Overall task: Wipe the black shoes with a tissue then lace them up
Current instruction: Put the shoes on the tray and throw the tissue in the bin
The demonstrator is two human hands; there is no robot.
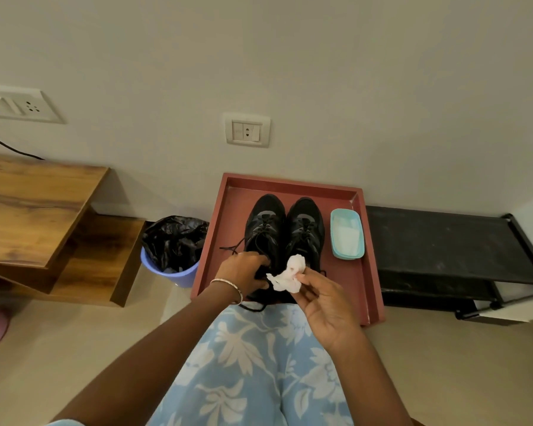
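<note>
**A:** Why the red tray (211, 241)?

**B:** It keeps the black shoes (305, 229) paired by the wall, heels toward the person; grit likely stays inside its rim; the lined bin (173, 241) just beside it suits waste; the teal tub (347, 235) lies by the shoes.

**A:** And the hands?

**B:** The left hand (243, 269) curls its fingers round the heel of the left shoe (265, 222), probably steadying it; the right hand (323, 305) pinches a crumpled tissue (286, 276) just above the heels, ready to wipe; the laces (230, 248) trail loose, not yet tied.
</note>
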